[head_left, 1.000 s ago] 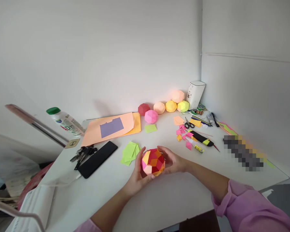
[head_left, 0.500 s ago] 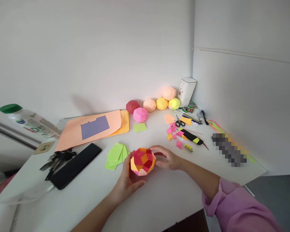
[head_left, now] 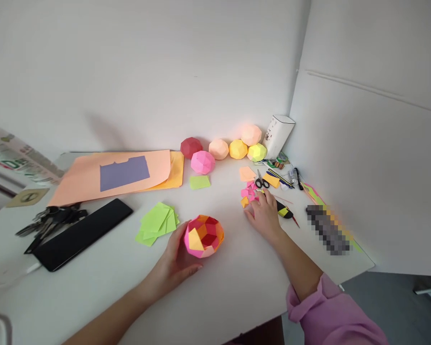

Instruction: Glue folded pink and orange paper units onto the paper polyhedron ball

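My left hand [head_left: 170, 268] curls around the left side of a hollow paper ball [head_left: 204, 237] of red, orange, yellow and pink facets. The ball has a wide gap at the top, and its inside shows. Further right, my right hand [head_left: 264, 215] reaches over the small pink paper pieces [head_left: 249, 190], fingers forward and thumb apart. It partly covers a black and yellow utility knife [head_left: 283, 209] and hides the glue stick. An orange paper piece [head_left: 244, 202] lies beside its fingertips. Scissors [head_left: 262, 180] lie just beyond.
Green sticky notes [head_left: 158, 221], a black phone [head_left: 86, 235], keys [head_left: 53, 223] and peach paper sheets [head_left: 82, 175] lie left. Finished paper balls [head_left: 203, 162] line the wall near a white container [head_left: 279, 136]. Pens [head_left: 280, 177] lie right; a bottle [head_left: 21, 155] stands left.
My right hand has left the paper ball and moved right and forward to the small paper pieces and knife. The ball stays in my left hand, its opening more visible. The view has shifted.
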Demonstrator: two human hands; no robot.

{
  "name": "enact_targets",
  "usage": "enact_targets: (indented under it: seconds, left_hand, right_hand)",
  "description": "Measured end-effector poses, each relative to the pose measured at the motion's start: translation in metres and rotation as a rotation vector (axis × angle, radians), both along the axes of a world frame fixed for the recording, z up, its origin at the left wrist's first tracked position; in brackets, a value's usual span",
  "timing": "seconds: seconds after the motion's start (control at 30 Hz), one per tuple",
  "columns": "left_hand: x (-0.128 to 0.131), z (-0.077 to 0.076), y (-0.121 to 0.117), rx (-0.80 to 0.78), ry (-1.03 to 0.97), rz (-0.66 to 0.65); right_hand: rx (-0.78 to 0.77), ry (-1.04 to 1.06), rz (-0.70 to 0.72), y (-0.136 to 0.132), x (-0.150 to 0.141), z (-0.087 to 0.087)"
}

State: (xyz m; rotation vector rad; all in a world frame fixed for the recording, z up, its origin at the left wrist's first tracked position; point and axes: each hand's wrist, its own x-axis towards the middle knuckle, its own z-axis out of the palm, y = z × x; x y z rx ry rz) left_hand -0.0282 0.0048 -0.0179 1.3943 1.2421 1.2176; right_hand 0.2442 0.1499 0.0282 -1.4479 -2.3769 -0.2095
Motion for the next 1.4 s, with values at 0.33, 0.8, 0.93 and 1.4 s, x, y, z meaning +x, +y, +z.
enact_targets:
  seconds: [0.33,0.8,0.93,1.4]
  left_hand:
    - [0.0,0.004,0.002,0.149,0.078,-0.035]
    - [0.001,0.021,0.0,0.305,0.203,-0.155]
    - [0.0,0.021,-0.002,0.365,0.261,-0.177]
    - [0.003,0.032,-0.002,0.775,0.524,-0.195]
  right_hand:
    - [0.027,-0.032,0.095,0.002,-0.004,-0.011]
    - [0.045,-0.101,0.31,-0.001,-0.012,-0.016]
    - [0.025,-0.133,0.373,0.002,-0.008,-0.023]
    - [0.047,0.081,0.474,0.001,-0.01,-0.022]
